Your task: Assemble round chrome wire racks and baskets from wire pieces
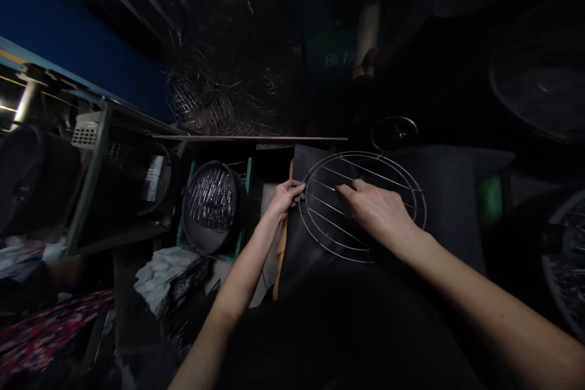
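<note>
A round wire rack (pixel 325 237) with a double rim and several parallel crosswires lies over dark sheeting in front of me. My left hand (pixel 284 200) pinches the rack's left rim between thumb and fingers. Over the middle of the rack, my right hand (pixel 377 210) has its fingers curled in, with the fingertips closed at a wire rod (pixel 325 185) that runs across the rack. The palm hides part of the crosswires and the right side of the inner ring.
A dark bucket (pixel 212 207) full of short metal rods stands in a green crate to the left. Beyond a thin ledge (pixel 256 138) lies a pile of wire racks (pixel 214 103). A metal post (pixel 367 36) hangs ahead, above a small round disc (pixel 393 132). Cloths (pixel 167 274) lie at lower left.
</note>
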The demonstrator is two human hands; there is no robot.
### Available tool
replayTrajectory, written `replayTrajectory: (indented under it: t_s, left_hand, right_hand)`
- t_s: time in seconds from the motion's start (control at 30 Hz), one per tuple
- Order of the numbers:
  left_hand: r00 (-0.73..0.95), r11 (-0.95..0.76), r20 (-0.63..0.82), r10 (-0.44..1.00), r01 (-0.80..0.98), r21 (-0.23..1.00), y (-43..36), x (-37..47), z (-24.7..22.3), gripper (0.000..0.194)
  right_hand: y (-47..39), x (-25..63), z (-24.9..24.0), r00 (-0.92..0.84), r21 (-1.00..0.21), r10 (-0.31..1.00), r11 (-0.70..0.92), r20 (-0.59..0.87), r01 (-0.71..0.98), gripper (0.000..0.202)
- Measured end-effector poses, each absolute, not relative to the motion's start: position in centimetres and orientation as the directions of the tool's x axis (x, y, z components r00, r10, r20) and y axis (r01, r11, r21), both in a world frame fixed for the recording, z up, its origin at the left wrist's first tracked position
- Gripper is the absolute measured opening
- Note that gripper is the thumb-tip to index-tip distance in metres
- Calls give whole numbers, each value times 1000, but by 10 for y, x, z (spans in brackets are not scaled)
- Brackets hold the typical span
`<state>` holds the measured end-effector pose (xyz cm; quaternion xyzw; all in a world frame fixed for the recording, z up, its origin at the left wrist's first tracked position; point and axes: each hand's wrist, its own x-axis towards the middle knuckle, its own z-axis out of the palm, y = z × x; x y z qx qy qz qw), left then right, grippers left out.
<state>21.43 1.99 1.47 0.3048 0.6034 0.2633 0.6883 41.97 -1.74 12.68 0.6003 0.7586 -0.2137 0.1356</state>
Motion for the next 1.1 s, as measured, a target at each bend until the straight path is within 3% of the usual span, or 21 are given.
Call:
replayTrajectory:
  t_s: [0.23, 0.73, 1.1]
  left_hand:
    - [154, 667, -662, 734, 19, 744, 21, 217, 6, 36]
    - [137, 665, -662, 737, 27, 746, 20, 219, 7, 32]
    - [116, 629, -627, 770, 19, 777, 18, 223, 18, 39]
  right_hand:
    - [-10, 411, 139, -274, -135, 809, 239, -521, 962, 37]
    - [-8, 397, 152, -304, -103, 830, 291, -468, 951, 40]
    - [-16, 404, 150, -256, -119, 857, 227, -448, 967, 38]
